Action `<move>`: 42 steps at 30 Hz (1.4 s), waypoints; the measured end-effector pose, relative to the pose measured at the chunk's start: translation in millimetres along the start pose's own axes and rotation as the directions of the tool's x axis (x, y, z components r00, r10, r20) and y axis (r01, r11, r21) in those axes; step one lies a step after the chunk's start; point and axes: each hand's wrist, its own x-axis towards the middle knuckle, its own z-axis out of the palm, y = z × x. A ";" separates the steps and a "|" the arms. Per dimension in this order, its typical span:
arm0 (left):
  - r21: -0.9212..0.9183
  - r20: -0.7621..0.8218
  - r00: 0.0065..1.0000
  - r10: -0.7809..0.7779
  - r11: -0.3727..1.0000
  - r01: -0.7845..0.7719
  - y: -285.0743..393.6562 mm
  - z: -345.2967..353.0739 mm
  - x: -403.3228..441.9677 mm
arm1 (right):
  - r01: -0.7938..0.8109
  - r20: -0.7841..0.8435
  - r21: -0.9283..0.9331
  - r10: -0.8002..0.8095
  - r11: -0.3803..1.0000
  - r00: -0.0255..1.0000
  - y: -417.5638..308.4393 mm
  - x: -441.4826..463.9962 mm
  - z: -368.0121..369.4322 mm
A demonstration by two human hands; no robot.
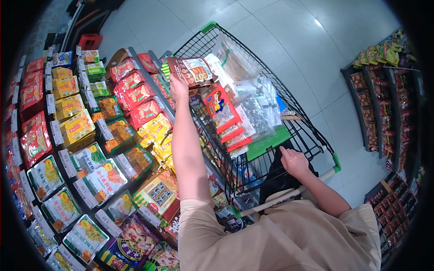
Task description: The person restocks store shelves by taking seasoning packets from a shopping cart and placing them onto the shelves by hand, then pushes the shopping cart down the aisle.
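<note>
My left hand [179,88] reaches out over the near side of the shopping cart, its fingers closed on the edge of a brown snack packet [192,71]. Below that packet, red and white bags of seeds [221,110] lie stacked in the cart [312,133]. Clear plastic bags [257,108] fill the space beside them. My right hand [294,162] hovers near the green flap [270,143] at the cart's handle end, with fingers loosely bent and apart and nothing visible in them.
A sloping shelf on the left carries rows of red packets [138,97], yellow packets [74,128] and pickle pouches [106,180] behind price tags. Another stocked shelf [377,104] stands to the right. The cart handle [271,201] crosses in front of my body. Grey tiled floor [289,27] lies beyond.
</note>
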 end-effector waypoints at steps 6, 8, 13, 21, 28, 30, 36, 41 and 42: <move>0.011 0.034 0.999 0.016 1.000 -0.016 8.6 -18.7 6.2 | 0.005 -0.001 0.000 -0.005 1.000 1.000 -2.1 1.1 0.8; -0.009 0.029 0.999 -0.025 1.000 0.026 4.0 -15.0 7.4 | 0.005 -0.013 -0.004 -0.005 1.000 1.000 -3.1 2.7 0.0; -0.086 0.135 0.981 -0.141 0.984 0.153 -9.0 -8.1 -2.7 | 0.015 -0.044 0.000 -0.015 1.000 0.999 -1.6 1.9 1.0; -0.183 -0.036 0.994 0.106 0.977 -0.111 0.9 -37.9 -60.6 | 0.023 -0.040 -0.024 -0.024 0.999 0.999 -1.3 2.0 2.0; -0.259 -0.090 0.973 0.212 0.938 -0.229 -17.7 -109.9 -135.3 | 0.049 -0.024 -0.012 -0.050 0.999 0.998 -0.3 -1.6 4.8; -0.244 -0.139 0.939 0.315 0.908 -0.340 -9.6 -132.9 -172.4 | 0.031 -0.012 -0.008 -0.031 0.999 0.999 -0.5 -1.0 3.9; -0.206 -0.172 0.892 0.417 0.871 -0.447 -24.8 -161.1 -273.7 | 0.028 -0.009 -0.006 -0.029 1.000 1.000 0.1 -1.9 4.4; -0.151 -0.012 0.917 0.399 0.906 -0.396 -41.5 -143.7 -364.7 | 0.042 -0.023 -0.012 -0.042 0.999 0.999 0.0 -3.5 5.8; -0.141 0.034 0.925 0.378 0.918 -0.370 -47.4 -135.5 -379.7 | 0.037 -0.033 -0.019 -0.038 0.999 0.999 -0.4 -3.5 5.5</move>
